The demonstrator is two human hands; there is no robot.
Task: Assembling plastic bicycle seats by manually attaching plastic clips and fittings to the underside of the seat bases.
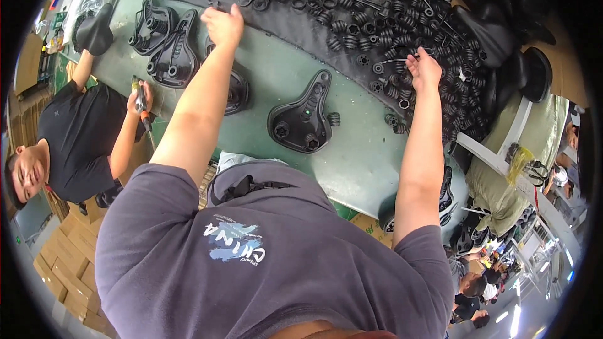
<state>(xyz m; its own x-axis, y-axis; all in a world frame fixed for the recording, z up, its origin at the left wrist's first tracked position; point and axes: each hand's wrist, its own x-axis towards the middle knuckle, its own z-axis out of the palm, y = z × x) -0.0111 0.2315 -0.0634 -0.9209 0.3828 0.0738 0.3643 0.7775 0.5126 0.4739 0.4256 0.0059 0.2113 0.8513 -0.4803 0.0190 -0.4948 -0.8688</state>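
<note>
My left hand [224,27] reaches over the far side of the bench, beside black rings [244,0]. Its thumb stands apart from its bent fingers, and nothing shows in it. Over a heap of black coil springs [402,91] is my right hand [425,71], its fingers curled in. A bent metal rod [392,61] reaches close to its fingertips; whether they grip it or a small part is not visible. Between my arms a black bicycle saddle base [301,113] lies underside up, with a spring [333,118] against its right side.
More saddle bases [174,56] lie left, one partly behind my left forearm. A co-worker [88,129] at the left holds a power driver [143,110]. A black sheet [295,28] under the loose parts covers the bench's far side. Finished saddles [537,75] pile up right, near a white metal frame [518,125].
</note>
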